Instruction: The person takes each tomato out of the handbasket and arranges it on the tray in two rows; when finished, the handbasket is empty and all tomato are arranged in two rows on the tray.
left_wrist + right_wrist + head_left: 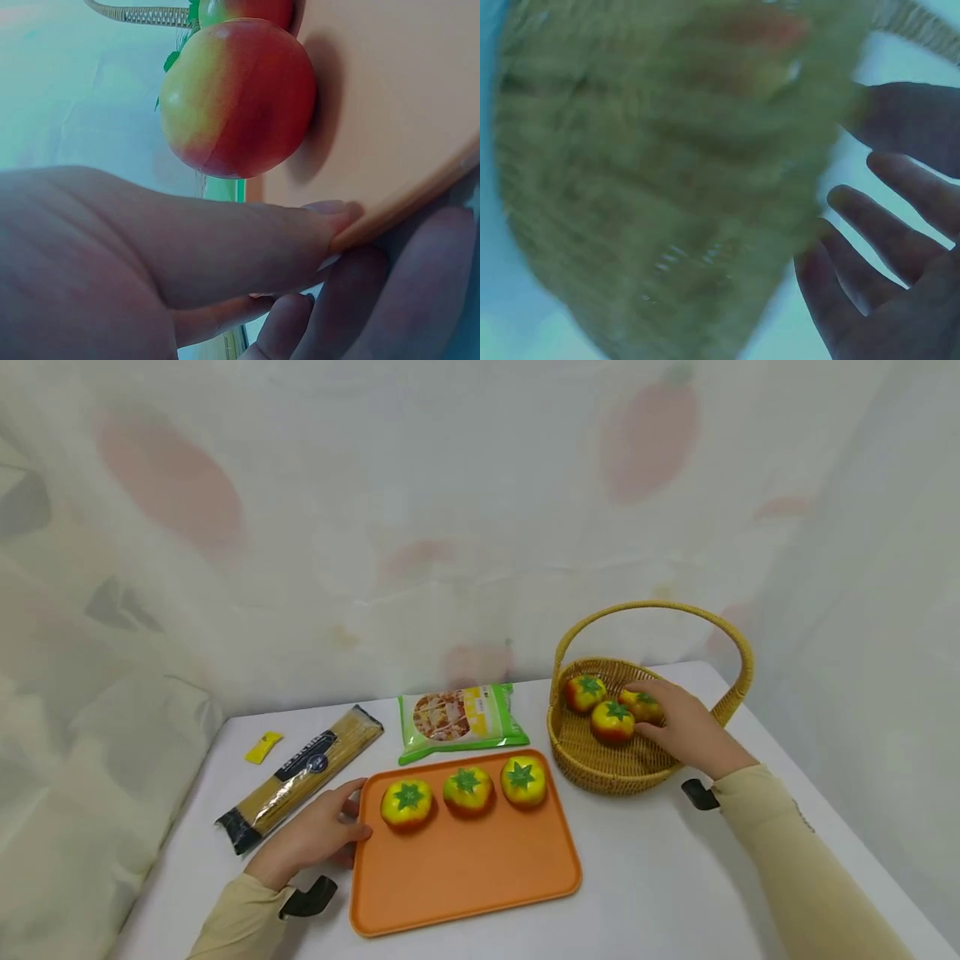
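Observation:
My left hand (318, 835) grips the left rim of an orange tray (465, 868), thumb on the rim and fingers under it in the left wrist view. Three red-and-yellow fruits with green star-shaped tops, much like toy persimmons, stand in a row along the tray's far side; the left one (407, 804) is nearest that hand. My right hand (690, 731) reaches over the wicker basket (600, 777), thumb and fingers spread on either side of a fruit (642, 707) there. Two more such fruits (613, 722) lie beside it. In the blurred right wrist view the fingers stand apart beside the basket.
A green-and-white food packet (461, 722) lies behind the tray. Left of the tray is a long pack of spaghetti (307, 777), with a small yellow packet (264, 747) beyond it. The basket's tall handle (652, 605) arches above its bowl. Curtains hang behind the table.

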